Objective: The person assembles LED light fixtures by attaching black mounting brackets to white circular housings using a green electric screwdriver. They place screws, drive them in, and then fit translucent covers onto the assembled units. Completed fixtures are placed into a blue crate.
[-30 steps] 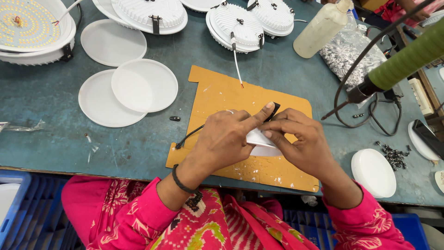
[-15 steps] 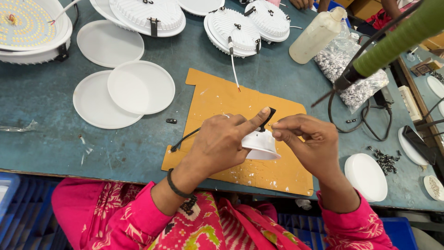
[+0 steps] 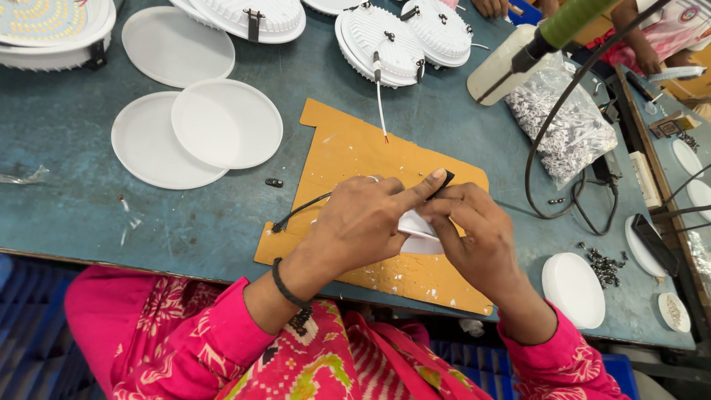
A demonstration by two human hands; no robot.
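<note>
Two hands pinch one small white part over the orange cardboard mat [image 3: 348, 148].

Left hand [image 3: 355, 222] and right hand [image 3: 474, 237] are both closed on the white part [image 3: 415, 226], left forefinger pressing its black tip; a black wire [image 3: 296, 213] trails left. Keep the part supported low over the mat and grip evenly. Clear bag [image 3: 563, 122] holds small pale fittings.

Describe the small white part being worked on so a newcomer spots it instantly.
Start at the orange cardboard mat on the blue-green table. Above its near half, the left hand and right hand pinch a small white piece. Unlike the round white discs, it's hand-held with a black wire trailing.
</note>
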